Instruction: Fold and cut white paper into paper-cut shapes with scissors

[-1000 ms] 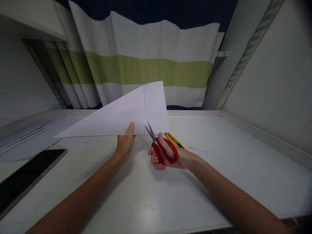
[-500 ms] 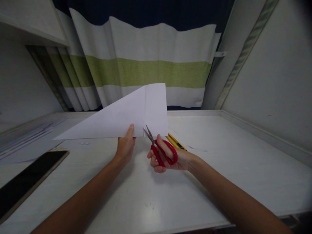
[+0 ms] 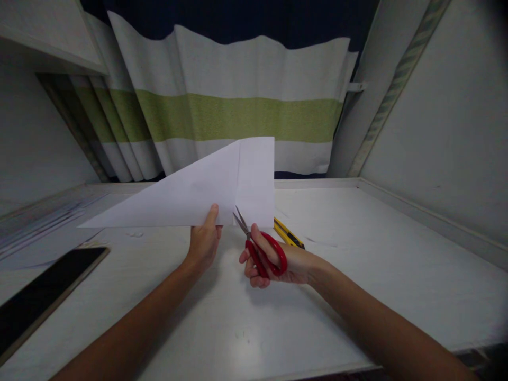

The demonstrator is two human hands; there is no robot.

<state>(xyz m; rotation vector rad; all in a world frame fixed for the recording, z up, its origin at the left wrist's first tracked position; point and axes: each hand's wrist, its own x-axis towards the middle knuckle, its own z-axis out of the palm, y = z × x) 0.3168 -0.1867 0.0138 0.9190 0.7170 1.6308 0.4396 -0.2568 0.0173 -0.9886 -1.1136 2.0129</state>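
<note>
A folded sheet of white paper [image 3: 190, 190] is held up above the table, a long triangle to the left with a rectangular strip on its right. My left hand [image 3: 204, 238] pinches its lower edge, thumb on the near face and fingers behind. Red-handled scissors [image 3: 273, 254] are in my right hand [image 3: 260, 264], thumb and fingers at the loops. Their blades are slightly apart, the tips at the paper's lower edge beside the crease between triangle and strip. A short slit seems to show there.
A yellow utility knife [image 3: 289, 233] lies on the white table [image 3: 377, 275] behind my right hand. A dark phone [image 3: 51, 293] rests at the left, near papers [image 3: 51, 233] and small white scraps [image 3: 135, 234]. A striped curtain [image 3: 257, 69] hangs behind, with walls on both sides.
The paper's right strip has tilted slightly and its lower edge sits a little lower. The scissors have shifted slightly down and left, with the blades a little less spread.
</note>
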